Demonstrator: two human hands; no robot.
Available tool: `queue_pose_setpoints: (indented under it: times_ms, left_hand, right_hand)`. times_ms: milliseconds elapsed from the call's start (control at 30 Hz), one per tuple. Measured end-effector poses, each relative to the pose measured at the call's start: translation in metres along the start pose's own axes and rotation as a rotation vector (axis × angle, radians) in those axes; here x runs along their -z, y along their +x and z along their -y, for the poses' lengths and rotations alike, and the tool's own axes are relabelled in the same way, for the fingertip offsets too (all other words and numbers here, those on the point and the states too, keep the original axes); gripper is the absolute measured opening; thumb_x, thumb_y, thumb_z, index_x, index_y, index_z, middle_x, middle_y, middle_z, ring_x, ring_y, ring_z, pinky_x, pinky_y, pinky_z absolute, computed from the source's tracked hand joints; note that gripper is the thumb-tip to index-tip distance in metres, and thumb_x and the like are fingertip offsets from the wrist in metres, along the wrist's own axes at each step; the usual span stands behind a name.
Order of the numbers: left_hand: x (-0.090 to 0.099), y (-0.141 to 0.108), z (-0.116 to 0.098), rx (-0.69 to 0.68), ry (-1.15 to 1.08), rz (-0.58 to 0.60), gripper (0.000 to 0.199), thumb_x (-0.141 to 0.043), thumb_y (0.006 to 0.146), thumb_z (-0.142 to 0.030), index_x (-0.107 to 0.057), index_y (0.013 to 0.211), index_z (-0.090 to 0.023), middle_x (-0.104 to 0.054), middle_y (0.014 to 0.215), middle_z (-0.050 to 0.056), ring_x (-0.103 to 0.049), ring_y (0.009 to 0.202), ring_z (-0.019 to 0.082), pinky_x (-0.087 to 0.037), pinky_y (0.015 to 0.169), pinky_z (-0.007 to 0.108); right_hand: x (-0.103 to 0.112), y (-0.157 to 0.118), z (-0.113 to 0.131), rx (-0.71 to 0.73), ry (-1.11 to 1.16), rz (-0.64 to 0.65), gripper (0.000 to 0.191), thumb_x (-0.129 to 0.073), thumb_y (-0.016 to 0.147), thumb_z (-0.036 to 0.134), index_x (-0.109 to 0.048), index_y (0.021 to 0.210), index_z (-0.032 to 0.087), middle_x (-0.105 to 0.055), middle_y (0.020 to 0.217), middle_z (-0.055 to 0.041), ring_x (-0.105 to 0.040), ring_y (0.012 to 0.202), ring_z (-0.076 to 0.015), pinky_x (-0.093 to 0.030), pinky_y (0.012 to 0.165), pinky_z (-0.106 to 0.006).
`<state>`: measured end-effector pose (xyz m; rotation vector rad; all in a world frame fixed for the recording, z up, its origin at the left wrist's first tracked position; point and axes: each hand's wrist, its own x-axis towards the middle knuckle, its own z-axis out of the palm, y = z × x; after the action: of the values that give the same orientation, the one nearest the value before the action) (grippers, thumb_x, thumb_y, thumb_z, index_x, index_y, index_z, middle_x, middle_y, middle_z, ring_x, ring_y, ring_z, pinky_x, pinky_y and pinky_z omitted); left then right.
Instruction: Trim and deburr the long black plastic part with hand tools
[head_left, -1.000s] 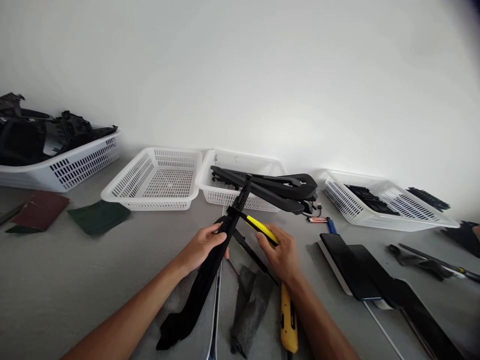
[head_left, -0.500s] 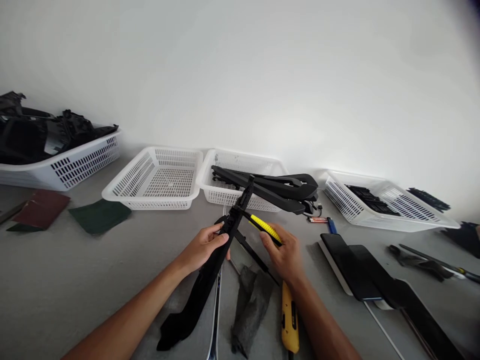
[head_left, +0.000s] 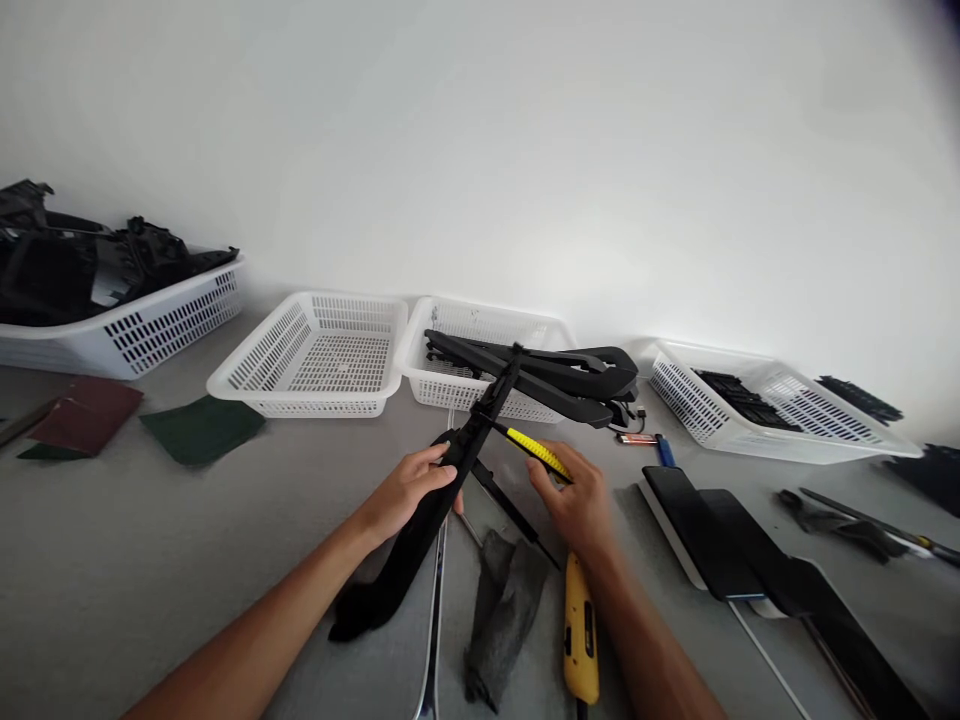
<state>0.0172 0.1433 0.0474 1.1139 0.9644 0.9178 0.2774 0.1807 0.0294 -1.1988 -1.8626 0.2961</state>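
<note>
A long black plastic part (head_left: 426, 530) slants up from lower left to upper right, gripped near its middle by my left hand (head_left: 412, 488). My right hand (head_left: 577, 492) is closed around a yellow and black tool (head_left: 536, 452), whose dark tip meets the upper section of the part. Where the tip touches is too small to make out. Beneath the hands lie a grey cloth (head_left: 504, 610), a thin black bar (head_left: 510, 505) and a yellow-handled tool (head_left: 580, 630).
White baskets line the wall: one with bulky black parts (head_left: 180, 310), a bare one (head_left: 330, 405), one with long black parts (head_left: 600, 375) and another at right (head_left: 720, 430). Sandpaper sheets (head_left: 202, 430) lie left, a phone (head_left: 697, 530) right.
The black part's lower end has risen and shifted right, and its top end has moved slightly right. My right hand and the yellow and black tool have moved slightly right.
</note>
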Motion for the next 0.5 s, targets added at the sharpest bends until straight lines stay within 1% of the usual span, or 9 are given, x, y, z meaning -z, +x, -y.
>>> queue_pose_setpoints:
  times_ms: [67,100,233,267,367,400,433,500]
  left_hand:
    - [-0.0007,0.0002,0.0006,0.005,-0.021,0.013,0.048,-0.070,0.089,-0.048,-0.065,0.121,-0.013,-0.076,0.074,0.006,-0.060,0.055,0.016,-0.045,0.056,0.028]
    - [-0.0009,0.0006,0.0014,0.004,-0.027,0.007,0.049,-0.071,0.088,-0.045,-0.065,0.123,-0.012,-0.076,0.074,0.005,-0.059,0.054,0.016,-0.045,0.056,0.028]
    - [-0.0007,0.0024,0.0042,-0.011,-0.041,-0.053,0.048,-0.068,0.088,-0.040,-0.063,0.127,-0.012,-0.074,0.071,0.003,-0.058,0.052,0.015,-0.043,0.055,0.028]
    - [-0.0005,0.0026,0.0039,-0.018,-0.044,-0.062,0.047,-0.068,0.088,-0.040,-0.063,0.126,-0.013,-0.074,0.071,0.003,-0.058,0.052,0.015,-0.042,0.054,0.027]
    - [0.0000,0.0029,0.0018,-0.026,-0.045,-0.075,0.042,-0.067,0.088,-0.040,-0.064,0.120,-0.014,-0.073,0.071,0.002,-0.057,0.052,0.014,-0.041,0.054,0.027]
    - [0.0001,0.0030,0.0013,-0.025,-0.041,-0.078,0.040,-0.067,0.088,-0.040,-0.064,0.118,-0.014,-0.073,0.071,0.002,-0.057,0.051,0.014,-0.041,0.053,0.027]
    - [0.0002,0.0032,0.0011,-0.025,-0.035,-0.081,0.039,-0.067,0.088,-0.040,-0.064,0.117,-0.015,-0.073,0.071,0.002,-0.057,0.051,0.014,-0.040,0.053,0.026]
    - [0.0006,0.0037,0.0017,-0.031,-0.026,-0.098,0.036,-0.067,0.087,-0.040,-0.063,0.114,-0.015,-0.073,0.070,0.002,-0.056,0.051,0.014,-0.040,0.052,0.026]
  right_hand:
    - [0.0015,0.0013,-0.0037,-0.027,0.008,-0.023,0.022,-0.063,0.100,0.036,-0.078,0.109,0.023,-0.082,0.103,-0.0067,-0.076,0.096,-0.0269,-0.056,0.087,-0.036]
    - [0.0025,0.0016,-0.0044,-0.026,0.016,-0.015,0.022,-0.063,0.100,0.036,-0.078,0.109,0.023,-0.082,0.104,-0.0068,-0.076,0.097,-0.0271,-0.056,0.087,-0.037]
    - [0.0044,0.0017,-0.0020,0.047,0.052,0.125,0.019,-0.064,0.101,0.035,-0.078,0.106,0.024,-0.081,0.098,-0.0052,-0.076,0.091,-0.0252,-0.057,0.085,-0.035]
    - [0.0041,0.0017,-0.0013,0.055,0.054,0.134,0.020,-0.063,0.101,0.035,-0.078,0.107,0.024,-0.081,0.099,-0.0054,-0.076,0.091,-0.0252,-0.058,0.085,-0.035]
    - [0.0025,0.0020,-0.0003,0.029,0.058,0.080,0.024,-0.061,0.104,0.038,-0.077,0.113,0.023,-0.081,0.105,-0.0079,-0.076,0.098,-0.0268,-0.059,0.088,-0.036]
    - [0.0022,0.0021,-0.0001,0.024,0.068,0.085,0.025,-0.061,0.104,0.039,-0.077,0.115,0.023,-0.081,0.107,-0.0083,-0.076,0.099,-0.0272,-0.059,0.089,-0.037]
    - [0.0020,0.0020,0.0003,0.027,0.085,0.118,0.025,-0.061,0.105,0.039,-0.077,0.116,0.023,-0.081,0.108,-0.0083,-0.076,0.100,-0.0272,-0.059,0.089,-0.037]
    - [0.0019,0.0016,0.0017,0.056,0.123,0.234,0.025,-0.061,0.105,0.039,-0.078,0.117,0.024,-0.082,0.108,-0.0071,-0.077,0.099,-0.0262,-0.060,0.089,-0.035]
